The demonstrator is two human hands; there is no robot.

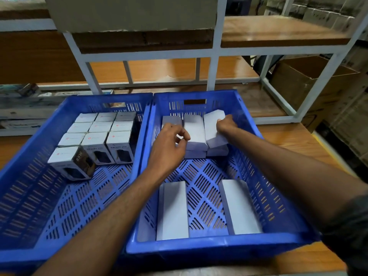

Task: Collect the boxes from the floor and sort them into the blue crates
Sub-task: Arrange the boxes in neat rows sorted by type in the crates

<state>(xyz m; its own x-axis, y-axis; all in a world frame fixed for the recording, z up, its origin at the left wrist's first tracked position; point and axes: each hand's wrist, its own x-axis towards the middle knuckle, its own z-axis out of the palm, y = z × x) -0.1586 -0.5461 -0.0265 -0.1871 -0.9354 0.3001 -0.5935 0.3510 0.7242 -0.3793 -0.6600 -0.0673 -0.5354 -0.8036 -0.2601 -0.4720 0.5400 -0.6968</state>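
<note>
Two blue crates stand side by side. The left crate [25, 166] holds several small printed boxes [99, 136] packed upright at its far end. In the right crate [278, 206], plain white boxes lie stacked at the far end, and two long white boxes [173, 210] lie flat near the front. My right hand [226, 123] grips a tilted white box [214, 126] at the far right of the stack. My left hand [169, 146] rests with curled fingers against the middle white box [195, 130]; whether it grips anything is unclear.
A white metal rack [215, 50] with wooden shelves stands right behind the crates. An open cardboard carton [310, 86] sits on the floor at the right. Flat packages [22, 116] lie at the left beyond the crates.
</note>
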